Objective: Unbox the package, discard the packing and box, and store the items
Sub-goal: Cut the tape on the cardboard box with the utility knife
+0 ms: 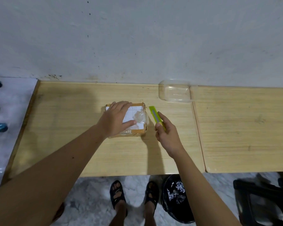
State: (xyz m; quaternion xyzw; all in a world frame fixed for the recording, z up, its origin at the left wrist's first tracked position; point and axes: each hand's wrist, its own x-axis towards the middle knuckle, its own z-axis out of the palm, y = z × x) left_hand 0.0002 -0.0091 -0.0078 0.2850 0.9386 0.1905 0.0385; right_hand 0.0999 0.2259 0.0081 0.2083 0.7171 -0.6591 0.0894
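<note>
A small taped cardboard box [137, 121] with a white label sat on a light wooden table [72, 128], near its middle. The left hand [115, 119] lay flat on top of the box, fingers straight and pressing down. Just to the right of the box, the right hand [166, 133] gripped a lime-green utility knife [155, 117] — fingers curled round the handle, its tip pointing away toward the wall. A clear plastic container [176, 92] stood at the table's far edge. Below the table's near edge, a black bin [175, 198] holding scraps stood on the floor beside the person's sandalled feet.
</note>
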